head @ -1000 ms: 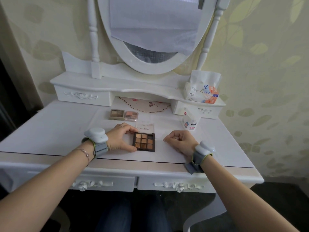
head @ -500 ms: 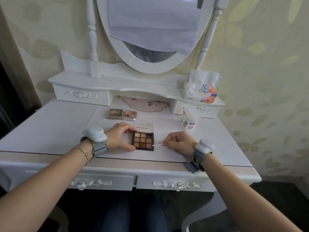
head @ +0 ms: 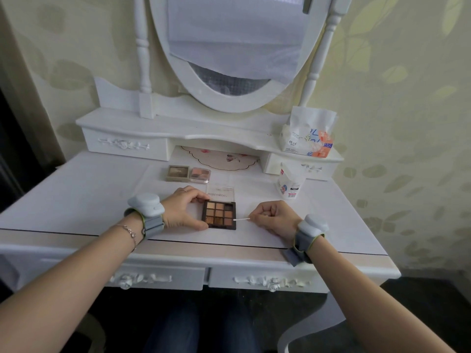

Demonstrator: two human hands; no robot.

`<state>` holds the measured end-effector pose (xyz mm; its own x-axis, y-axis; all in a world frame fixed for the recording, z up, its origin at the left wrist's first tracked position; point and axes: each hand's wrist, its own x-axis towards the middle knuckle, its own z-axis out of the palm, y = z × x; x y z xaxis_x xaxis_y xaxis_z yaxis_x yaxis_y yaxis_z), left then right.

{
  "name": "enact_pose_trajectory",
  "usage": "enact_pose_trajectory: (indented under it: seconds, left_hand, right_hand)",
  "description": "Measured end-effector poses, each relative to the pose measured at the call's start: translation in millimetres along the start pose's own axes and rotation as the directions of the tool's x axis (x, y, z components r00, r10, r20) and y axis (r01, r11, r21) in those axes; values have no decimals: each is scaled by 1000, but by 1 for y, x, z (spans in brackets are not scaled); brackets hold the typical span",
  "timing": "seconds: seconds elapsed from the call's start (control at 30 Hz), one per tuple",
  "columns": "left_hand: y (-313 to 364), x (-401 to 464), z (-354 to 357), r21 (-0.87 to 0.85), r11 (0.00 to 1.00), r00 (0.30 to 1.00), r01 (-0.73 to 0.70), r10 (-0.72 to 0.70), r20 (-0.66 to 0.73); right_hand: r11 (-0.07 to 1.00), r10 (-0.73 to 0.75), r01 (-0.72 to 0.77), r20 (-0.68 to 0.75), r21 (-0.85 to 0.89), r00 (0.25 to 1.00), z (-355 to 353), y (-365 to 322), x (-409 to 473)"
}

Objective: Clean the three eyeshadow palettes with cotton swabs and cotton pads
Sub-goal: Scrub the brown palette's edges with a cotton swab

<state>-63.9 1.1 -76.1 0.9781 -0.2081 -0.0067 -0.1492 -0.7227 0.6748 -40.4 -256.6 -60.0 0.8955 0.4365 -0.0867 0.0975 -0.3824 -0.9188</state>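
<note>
Swab (head: 241,219) pinched in the right hand (head: 274,220), tip at the palette (head: 219,214) right rim; the left hand (head: 184,208) grips its left side near the table's front edge. Short light strokes along the rim should suit, palette braced. Two palettes (head: 188,173) wait behind.

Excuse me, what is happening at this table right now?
A person sits at a white dressing table and cleans an open nine-pan eyeshadow palette. The left hand grips the palette's left edge to steady it. The right hand pinches a cotton swab, with its tip at the palette's right edge. Two smaller palettes wait further back, untouched, and a pack of cotton pads stands to the right.
</note>
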Motion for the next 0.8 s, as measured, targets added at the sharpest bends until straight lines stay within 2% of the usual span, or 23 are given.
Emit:
enact_pose_trajectory:
  seconds: [0.13, 0.37, 0.47, 0.53, 0.8]
  left_hand:
    - [0, 0, 0, -1, 1000, 1000, 1, -1, -3]
    - [1, 1, 0, -11, 1000, 1000, 5, -5, 0]
    - [1, 0, -1, -15, 1000, 1000, 5, -5, 8]
    - [1, -1, -2, -19, 1000, 1000, 0, 0, 5]
    - [-2, 1, 2, -16, 1000, 1000, -14, 14, -9]
  right_hand:
    - [999, 2, 2, 75, -48, 997, -2, -2, -1]
    - [1000, 6, -5, 78, -13, 997, -4, -2, 1]
    - [991, -4, 8, -28, 132, 1000, 1, -1, 10]
    - [986, -12, 32, -119, 166, 993, 9, -1, 18]
    - [998, -35, 42, -164, 38, 986, 18, 3, 32]
